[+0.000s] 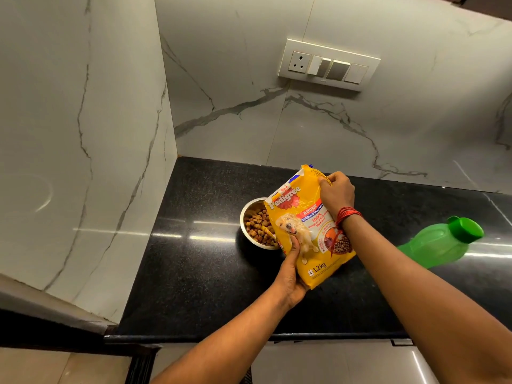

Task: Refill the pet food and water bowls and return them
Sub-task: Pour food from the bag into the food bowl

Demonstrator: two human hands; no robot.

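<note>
A yellow dog food bag (307, 234) is held tilted over the black counter (194, 273). My left hand (291, 273) grips its lower edge, thumb on the front. My right hand (336, 194) pinches the bag's upper corner. Just left of the bag stands a steel bowl (246, 217) holding brown kibble (259, 225); the bag covers the bowl's right side. A green water bottle (440, 242) with a green cap stands on the counter to the right, apart from both hands.
Marble walls close the counter at the back and on the left. A switch and socket panel (328, 65) is on the back wall. The counter's front edge (249, 338) runs below my forearms.
</note>
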